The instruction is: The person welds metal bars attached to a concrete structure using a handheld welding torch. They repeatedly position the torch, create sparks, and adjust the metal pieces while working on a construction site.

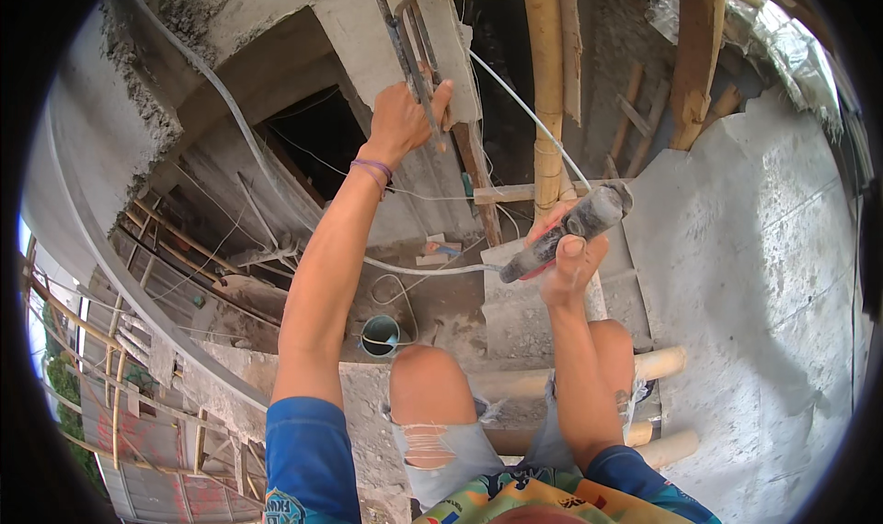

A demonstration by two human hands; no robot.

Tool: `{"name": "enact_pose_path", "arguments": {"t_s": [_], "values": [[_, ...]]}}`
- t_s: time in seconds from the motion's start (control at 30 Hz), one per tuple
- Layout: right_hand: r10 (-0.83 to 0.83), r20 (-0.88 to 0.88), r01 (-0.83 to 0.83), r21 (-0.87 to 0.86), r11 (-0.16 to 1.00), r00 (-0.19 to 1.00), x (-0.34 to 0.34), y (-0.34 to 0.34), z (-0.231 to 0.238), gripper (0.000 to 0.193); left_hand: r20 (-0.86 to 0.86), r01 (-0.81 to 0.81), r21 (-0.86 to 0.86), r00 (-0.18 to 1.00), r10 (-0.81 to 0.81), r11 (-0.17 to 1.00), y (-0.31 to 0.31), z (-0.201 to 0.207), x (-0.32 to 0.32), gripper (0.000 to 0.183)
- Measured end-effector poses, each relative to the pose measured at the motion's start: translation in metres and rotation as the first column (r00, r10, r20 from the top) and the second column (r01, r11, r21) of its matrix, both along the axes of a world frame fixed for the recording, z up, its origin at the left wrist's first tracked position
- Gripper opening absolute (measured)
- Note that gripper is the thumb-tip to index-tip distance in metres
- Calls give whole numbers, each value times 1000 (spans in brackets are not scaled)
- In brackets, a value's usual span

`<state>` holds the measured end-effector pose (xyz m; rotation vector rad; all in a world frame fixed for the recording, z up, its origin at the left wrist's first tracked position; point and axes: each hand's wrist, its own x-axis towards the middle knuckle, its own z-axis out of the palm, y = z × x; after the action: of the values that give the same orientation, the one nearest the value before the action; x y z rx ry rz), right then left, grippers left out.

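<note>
My left hand [405,118] is raised at the top centre, its fingers closed round dark, bent steel bars [412,41] that stand against a grey concrete column [368,37]. In my right hand [568,257] is a dusty, dark, cylindrical power tool [572,233] with some red on its underside. My fingers wrap round its body, and the thumb lies across it. A pale cord [441,270] meets its lower left end. Its working end is too unclear to tell the exact kind of tool.
Below my knees are a dark bucket [380,335] and bamboo poles [660,363]. An upright bamboo post [544,83] stands ahead, crossed by a white rod or cable [529,115]. Grey sheeting [736,267] lies right. A grey conduit [212,74] curves left; scaffolding [115,377] stands beyond.
</note>
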<state>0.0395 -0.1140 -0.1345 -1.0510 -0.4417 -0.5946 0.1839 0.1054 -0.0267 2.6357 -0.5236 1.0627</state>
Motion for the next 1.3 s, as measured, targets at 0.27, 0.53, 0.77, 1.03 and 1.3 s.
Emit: {"name": "enact_pose_path", "arguments": {"t_s": [0.27,0.53,0.77,1.03,1.3], "values": [[-89,130,98,-64,993,988,31,22,10,69,-114,59,-64,991,-66,996,7,2,9,37],[-161,191,196,-181,964,968,38,16,29,71,117,-19,113,993,6,993,12,-4,20,38],[-234,271,297,-220,929,934,21,20,33,70,162,57,26,985,-60,998,13,-4,10,37],[-234,495,413,-290,863,836,65,21,37,65,111,92,2,990,-91,996,11,-2,13,38],[-289,578,513,-270,815,763,93,17,41,64,147,79,11,986,-80,997,11,-4,15,37]]}}
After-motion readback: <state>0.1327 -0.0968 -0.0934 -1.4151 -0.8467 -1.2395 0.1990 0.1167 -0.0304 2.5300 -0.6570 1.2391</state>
